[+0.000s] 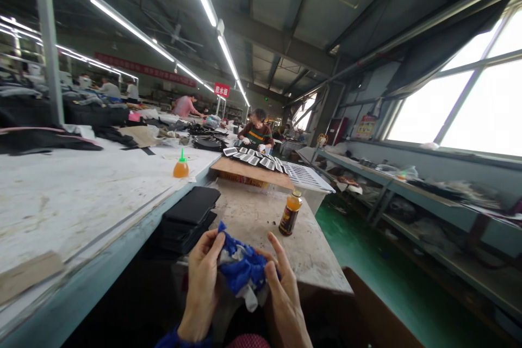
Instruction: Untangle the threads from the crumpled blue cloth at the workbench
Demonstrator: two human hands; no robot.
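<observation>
Both hands are at the front of the small table, holding a crumpled blue and white piece that looks like a work glove; a white finger-shaped end hangs from its bottom. My left hand pinches its upper left edge between thumb and fingers. On the other side, my right hand has its thumb and fingers closed about the right edge, the index finger pointing up. Just beyond the right hand stands a bottle of orange liquid with a dark label. A stack of black flat pieces lies beyond my left hand.
On the long white table at left stands an orange squeeze bottle with green nozzle. Ahead, a brown board bears black and white pieces; a co-worker in white gloves works behind it. Shelving runs along the right.
</observation>
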